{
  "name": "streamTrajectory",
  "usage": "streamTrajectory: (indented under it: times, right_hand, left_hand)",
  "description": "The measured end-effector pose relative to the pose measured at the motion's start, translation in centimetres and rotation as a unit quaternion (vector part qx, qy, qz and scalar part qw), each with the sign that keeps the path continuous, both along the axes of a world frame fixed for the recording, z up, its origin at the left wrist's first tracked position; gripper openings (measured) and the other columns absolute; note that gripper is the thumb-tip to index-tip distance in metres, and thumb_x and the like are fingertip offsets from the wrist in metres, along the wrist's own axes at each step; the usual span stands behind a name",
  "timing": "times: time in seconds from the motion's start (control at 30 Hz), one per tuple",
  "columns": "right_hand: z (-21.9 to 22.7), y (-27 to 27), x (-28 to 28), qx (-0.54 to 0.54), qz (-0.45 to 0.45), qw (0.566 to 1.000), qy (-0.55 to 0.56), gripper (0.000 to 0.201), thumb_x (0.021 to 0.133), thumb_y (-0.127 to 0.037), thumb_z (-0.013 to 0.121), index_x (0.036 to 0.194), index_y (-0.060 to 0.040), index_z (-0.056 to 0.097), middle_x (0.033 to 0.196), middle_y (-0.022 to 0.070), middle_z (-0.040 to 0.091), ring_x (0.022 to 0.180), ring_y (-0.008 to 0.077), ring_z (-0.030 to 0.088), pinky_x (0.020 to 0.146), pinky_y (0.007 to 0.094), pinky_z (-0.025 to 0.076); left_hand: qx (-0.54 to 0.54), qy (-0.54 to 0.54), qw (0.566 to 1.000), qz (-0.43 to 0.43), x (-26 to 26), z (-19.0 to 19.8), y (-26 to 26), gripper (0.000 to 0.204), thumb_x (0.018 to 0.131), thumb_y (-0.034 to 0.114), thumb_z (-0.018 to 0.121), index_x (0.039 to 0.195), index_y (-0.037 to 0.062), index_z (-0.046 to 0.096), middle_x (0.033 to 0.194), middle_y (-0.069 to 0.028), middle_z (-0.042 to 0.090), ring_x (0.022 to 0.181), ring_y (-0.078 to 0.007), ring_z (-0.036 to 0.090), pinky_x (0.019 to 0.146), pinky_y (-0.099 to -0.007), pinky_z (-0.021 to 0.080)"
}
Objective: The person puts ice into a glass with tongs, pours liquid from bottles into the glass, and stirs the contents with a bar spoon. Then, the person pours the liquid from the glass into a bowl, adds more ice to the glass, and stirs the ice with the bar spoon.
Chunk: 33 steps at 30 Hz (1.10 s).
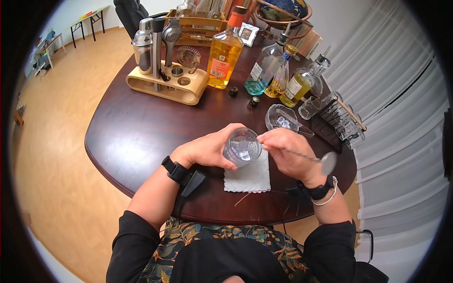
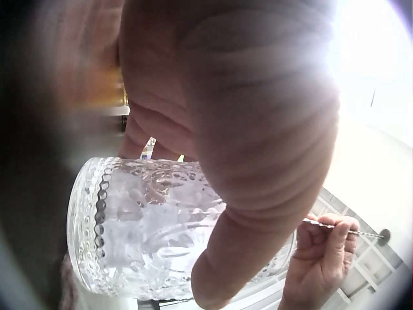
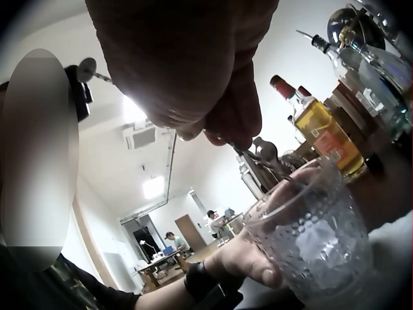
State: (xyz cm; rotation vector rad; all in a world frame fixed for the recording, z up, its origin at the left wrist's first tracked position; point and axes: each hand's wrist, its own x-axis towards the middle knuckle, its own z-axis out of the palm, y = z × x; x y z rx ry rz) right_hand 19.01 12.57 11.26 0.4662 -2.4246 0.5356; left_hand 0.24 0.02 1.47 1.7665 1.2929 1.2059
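My left hand [image 1: 207, 150] grips a clear embossed glass [image 2: 155, 226] round its side, thumb on the near wall. Ice [image 3: 317, 245] lies inside the glass, which is held over a white napkin [image 1: 247, 180]. Between the thumb and fingers of my right hand [image 1: 291, 153] is the thin twisted shaft of a bar spoon [image 3: 266, 163]. Its lower end reaches down into the glass. The round flat end of the spoon sticks out past my right wrist. Part of the shaft is hidden behind my right fingers.
A clear glass dish [image 1: 282, 118] with ice stands just beyond my right hand. Farther back are an amber bottle [image 1: 223, 56], several pourer bottles, a wooden bar tool stand [image 1: 191, 92] and two small dark caps. A rack of small glasses [image 1: 344, 125] stands at the right.
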Motion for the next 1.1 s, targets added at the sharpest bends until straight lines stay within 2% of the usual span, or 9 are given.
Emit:
streamTrajectory:
  times: [0.07, 0.17, 0.2, 0.33, 0.47, 0.67, 0.93, 1.03, 1.1]
  right_hand:
    - [-0.8, 0.1, -0.3, 0.024, 0.015, 0.998, -0.05, 0.017, 0.081, 0.004, 0.065, 0.093, -0.002, 0.055, 0.087, 0.0129, 0.061, 0.077, 0.0313, 0.062, 0.068, 0.034, 0.052]
    - [-2.0, 0.7, -0.6, 0.023, -0.075, 0.994, -0.082, 0.015, 0.082, 0.002, 0.063, 0.093, -0.0008, 0.054, 0.085, 0.0136, 0.06, 0.078, 0.0329, 0.062, 0.067, 0.0344, 0.052]
    - [-1.5, 0.9, -0.8, 0.051, -0.11, 0.99, -0.076, 0.008, 0.088, -0.002, 0.059, 0.094, 0.0005, 0.053, 0.084, 0.0123, 0.06, 0.075, 0.0277, 0.064, 0.065, 0.0317, 0.053]
    - [-2.4, 1.4, -0.6, -0.349, -0.177, 0.899, -0.196, 0.011, 0.098, -0.009, 0.049, 0.095, 0.0011, 0.051, 0.086, 0.009, 0.061, 0.074, 0.0132, 0.065, 0.067, 0.0267, 0.056]
    - [-4.1, 1.6, 0.6, -0.488, -0.18, 0.841, -0.153, 0.013, 0.099, -0.013, 0.049, 0.1, 0.0, 0.045, 0.09, 0.0113, 0.061, 0.077, 0.0164, 0.066, 0.068, 0.0271, 0.058]
    - [-4.8, 1.4, 1.9, -0.574, -0.16, 0.8, -0.073, 0.015, 0.099, -0.014, 0.05, 0.102, -0.0013, 0.042, 0.091, 0.0135, 0.061, 0.079, 0.0205, 0.067, 0.07, 0.0308, 0.06]
    - [-2.2, 0.4, 2.5, -0.477, -0.155, 0.865, 0.001, 0.011, 0.099, -0.011, 0.049, 0.1, -0.0006, 0.045, 0.092, 0.0141, 0.063, 0.083, 0.0209, 0.068, 0.074, 0.0308, 0.058]
    - [-1.6, 0.0, 2.7, -0.249, -0.139, 0.958, 0.032, 0.008, 0.096, -0.007, 0.053, 0.098, -0.0007, 0.048, 0.092, 0.0146, 0.064, 0.084, 0.0211, 0.067, 0.074, 0.0308, 0.057]
    - [-0.9, 0.4, 2.5, -0.042, -0.074, 0.995, 0.053, 0.017, 0.085, 0.004, 0.063, 0.098, -0.0039, 0.055, 0.097, 0.0139, 0.067, 0.086, 0.0278, 0.067, 0.074, 0.033, 0.055]
  left_hand:
    - [-0.013, -0.016, 1.0, -0.007, 0.0, 0.0, -0.1, 0.098, 0.062, 0.011, 0.086, 0.14, 0.0042, 0.028, 0.129, -0.0125, 0.05, 0.123, -0.0225, 0.047, 0.105, -0.0351, 0.037]
    - [-0.015, -0.013, 1.0, -0.005, 0.0, 0.0, -0.1, 0.097, 0.062, 0.011, 0.086, 0.139, 0.0037, 0.029, 0.128, -0.0123, 0.051, 0.122, -0.0226, 0.048, 0.104, -0.0347, 0.038]
    - [-0.012, -0.007, 1.0, -0.003, 0.0, 0.0, 0.0, 0.096, 0.062, 0.011, 0.086, 0.139, 0.0035, 0.029, 0.128, -0.0122, 0.051, 0.122, -0.0226, 0.048, 0.104, -0.0345, 0.038]
    - [-0.014, -0.001, 1.0, 0.006, 0.0, 0.0, -0.1, 0.096, 0.062, 0.011, 0.086, 0.139, 0.0032, 0.029, 0.127, -0.0122, 0.051, 0.121, -0.0223, 0.048, 0.104, -0.0341, 0.038]
    - [-0.01, -0.001, 1.0, 0.012, 0.0, -0.1, -0.1, 0.095, 0.062, 0.017, 0.085, 0.138, 0.0035, 0.029, 0.127, -0.0186, 0.053, 0.121, -0.0296, 0.051, 0.103, -0.0363, 0.04]
    - [-0.024, -0.023, 0.999, 0.005, -0.1, -0.3, 0.0, 0.098, 0.061, 0.011, 0.087, 0.139, 0.0035, 0.027, 0.127, -0.0121, 0.051, 0.122, -0.0216, 0.047, 0.105, -0.034, 0.037]
    - [-0.033, -0.04, 0.998, -0.018, -0.4, 0.0, -0.2, 0.1, 0.063, 0.011, 0.082, 0.143, 0.0052, 0.022, 0.133, -0.0136, 0.048, 0.126, -0.0236, 0.044, 0.108, -0.0344, 0.033]
    - [-0.034, -0.049, 0.998, -0.021, -0.3, 0.1, -0.3, 0.099, 0.064, 0.011, 0.08, 0.144, 0.0052, 0.021, 0.133, -0.0142, 0.047, 0.127, -0.0246, 0.043, 0.109, -0.0345, 0.032]
    - [-0.023, -0.038, 0.999, -0.02, -0.4, 0.0, -0.3, 0.097, 0.064, 0.012, 0.079, 0.143, 0.0049, 0.022, 0.133, -0.0153, 0.048, 0.126, -0.0257, 0.044, 0.108, -0.0347, 0.033]
